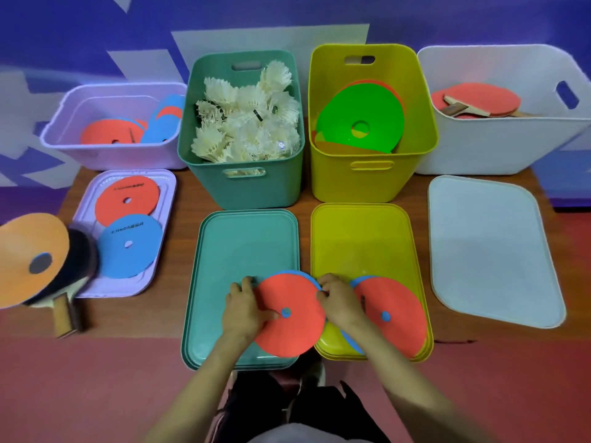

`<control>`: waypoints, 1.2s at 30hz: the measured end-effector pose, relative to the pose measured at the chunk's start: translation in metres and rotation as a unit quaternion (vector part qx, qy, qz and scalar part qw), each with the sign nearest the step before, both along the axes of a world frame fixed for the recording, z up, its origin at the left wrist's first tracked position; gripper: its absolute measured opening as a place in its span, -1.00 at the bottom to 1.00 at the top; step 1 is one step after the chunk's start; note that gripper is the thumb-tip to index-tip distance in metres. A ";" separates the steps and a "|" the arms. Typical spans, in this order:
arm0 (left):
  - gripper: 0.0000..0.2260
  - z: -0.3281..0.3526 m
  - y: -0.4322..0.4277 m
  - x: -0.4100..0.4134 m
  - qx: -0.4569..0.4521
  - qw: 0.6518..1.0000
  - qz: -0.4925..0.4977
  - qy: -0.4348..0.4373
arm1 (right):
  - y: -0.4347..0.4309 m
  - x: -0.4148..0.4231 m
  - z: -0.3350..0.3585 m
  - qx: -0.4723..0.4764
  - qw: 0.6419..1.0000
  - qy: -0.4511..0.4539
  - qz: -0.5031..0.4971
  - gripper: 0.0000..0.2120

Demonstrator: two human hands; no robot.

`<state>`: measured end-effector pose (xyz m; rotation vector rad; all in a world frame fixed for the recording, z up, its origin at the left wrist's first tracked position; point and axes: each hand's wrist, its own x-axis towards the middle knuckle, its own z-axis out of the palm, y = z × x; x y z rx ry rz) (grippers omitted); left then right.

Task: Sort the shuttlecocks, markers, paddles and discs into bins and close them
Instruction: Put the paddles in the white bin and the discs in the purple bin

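Note:
My left hand (244, 311) and my right hand (337, 302) both grip a red disc (291, 327) with a blue disc under it, over the seam between the green lid (243, 251) and the yellow lid (361, 238). A second red disc (396, 318) on a blue one lies on the yellow lid. The green bin (243, 183) holds shuttlecocks (252, 123). The yellow bin (374, 177) holds a green disc (361, 119). The white bin (499, 145) holds paddles (473, 99). The lilac bin (118, 151) holds red and blue discs.
A lilac lid (160, 193) at left carries a red disc (128, 199) and a blue disc (129, 246). An orange disc (28, 257) rests on a dark paddle (80, 260) at the left edge. A white lid (489, 251) lies at right.

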<state>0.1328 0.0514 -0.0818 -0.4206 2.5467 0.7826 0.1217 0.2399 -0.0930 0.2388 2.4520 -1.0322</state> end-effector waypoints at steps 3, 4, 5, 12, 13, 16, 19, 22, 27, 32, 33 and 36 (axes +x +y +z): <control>-0.46 0.001 -0.010 0.000 0.029 0.999 0.028 0.024 | 0.004 -0.005 0.009 -0.040 0.999 0.007 -0.020 -0.82; -0.53 0.001 -0.013 0.000 0.043 0.998 0.032 0.039 | 0.005 -0.007 0.013 -0.045 0.999 0.011 -0.012 -0.78; -0.63 0.002 -0.017 0.000 0.061 0.996 0.037 0.058 | 0.005 -0.009 0.017 -0.049 0.999 0.016 -0.003 -0.77; -0.90 0.036 -0.044 -0.005 0.190 0.966 0.085 0.153 | -0.006 -0.036 0.063 -0.182 0.982 0.043 -0.013 -0.84; -0.91 0.043 -0.049 -0.007 0.189 0.964 0.087 0.166 | -0.010 -0.040 0.071 -0.193 0.980 0.051 -0.018 -0.85; -0.89 0.060 -0.070 -0.012 0.157 0.954 0.110 0.232 | -0.026 -0.054 0.091 -0.124 0.979 0.163 0.000 -0.85; -0.95 0.072 -0.093 -0.020 0.096 0.948 0.115 0.282 | -0.046 -0.066 0.107 -0.031 0.967 0.246 0.052 -0.86; -0.83 0.075 -0.119 -0.032 0.020 0.948 0.136 0.287 | -0.068 -0.079 0.119 0.084 0.953 0.268 0.110 -0.85; -0.76 0.087 -0.157 -0.056 -0.015 0.941 0.168 0.293 | -0.116 -0.100 0.133 0.138 0.936 0.282 0.158 -0.85; -0.67 0.111 -0.204 -0.087 -0.016 0.936 0.137 0.324 | -0.177 -0.125 0.155 0.121 0.919 0.321 0.192 -0.85; -0.68 0.115 -0.216 -0.097 -0.004 0.933 0.134 0.335 | -0.190 -0.133 0.160 0.113 0.915 0.337 0.189 -0.85; -0.71 0.129 -0.253 -0.131 0.050 0.909 0.144 0.388 | -0.227 -0.166 0.177 0.102 0.907 0.371 0.168 -0.84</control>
